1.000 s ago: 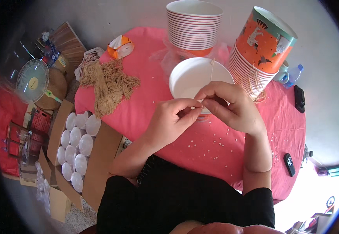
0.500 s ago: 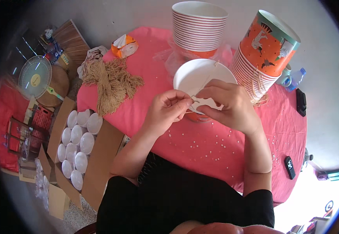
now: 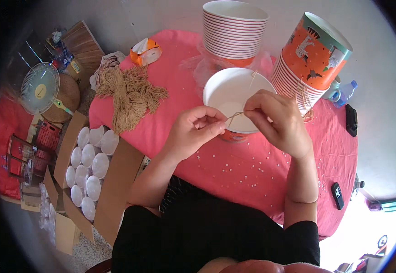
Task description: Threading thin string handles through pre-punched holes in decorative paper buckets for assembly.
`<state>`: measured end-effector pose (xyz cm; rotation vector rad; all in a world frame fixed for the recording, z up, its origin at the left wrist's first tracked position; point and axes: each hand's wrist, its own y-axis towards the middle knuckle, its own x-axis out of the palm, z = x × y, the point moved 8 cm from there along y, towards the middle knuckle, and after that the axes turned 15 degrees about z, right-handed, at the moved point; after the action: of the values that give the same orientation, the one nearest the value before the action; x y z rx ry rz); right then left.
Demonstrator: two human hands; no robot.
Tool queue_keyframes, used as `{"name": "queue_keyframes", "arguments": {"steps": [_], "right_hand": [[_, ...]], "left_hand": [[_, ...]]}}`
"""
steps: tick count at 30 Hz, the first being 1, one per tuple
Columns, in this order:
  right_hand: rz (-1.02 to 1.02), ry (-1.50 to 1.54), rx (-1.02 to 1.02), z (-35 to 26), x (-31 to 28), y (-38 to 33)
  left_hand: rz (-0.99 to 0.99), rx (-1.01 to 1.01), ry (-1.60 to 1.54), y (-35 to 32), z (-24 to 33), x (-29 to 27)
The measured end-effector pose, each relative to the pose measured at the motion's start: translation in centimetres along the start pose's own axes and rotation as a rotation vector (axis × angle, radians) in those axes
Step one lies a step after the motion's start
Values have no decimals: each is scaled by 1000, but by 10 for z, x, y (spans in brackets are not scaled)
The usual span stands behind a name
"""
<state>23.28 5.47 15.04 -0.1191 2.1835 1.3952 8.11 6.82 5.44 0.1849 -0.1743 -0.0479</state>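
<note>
A white-lined paper bucket [image 3: 223,84] with an orange outside stands upright on the table in front of me. A thin tan cord [image 3: 235,115] stretches across its near rim between my hands. My left hand [image 3: 195,132] pinches one part of the cord between thumb and forefinger, just left of the rim. Over the bucket's right side, my right hand [image 3: 282,120] grips another part, its fingertips bent down and partly hidden. More cord runs up inside the bucket to the far rim, where a bit of it shows.
A heap of tan cords [image 3: 132,98] lies at the left on the pink tablecloth [image 3: 184,91]. Stacked buckets [image 3: 235,36] stand behind; another stack [image 3: 316,54] with cords leans at right. Small white discs lie scattered. A carton of clear plastic cups [image 3: 88,157] sits lower left.
My right hand has moved right, away from the left, and its fingers have closed together. The cord between the hands now shows as a longer, straighter stretch.
</note>
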Motion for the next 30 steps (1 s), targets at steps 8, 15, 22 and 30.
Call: {"name": "queue_keyframes", "arguments": {"steps": [8,15,22,30], "right_hand": [[8,97,90,0,-2,-1],[-53,131,68,1,26,-6],[-43,137,87,5,27,-6],[-54,159,122,5,31,-8]], "left_hand": [[-81,-54,11,-4,-3,3],[-5,-68,-23,-6,-8,1],[-5,-42,-92,-7,-10,1],[53,89,-51,-5,-10,2]]}}
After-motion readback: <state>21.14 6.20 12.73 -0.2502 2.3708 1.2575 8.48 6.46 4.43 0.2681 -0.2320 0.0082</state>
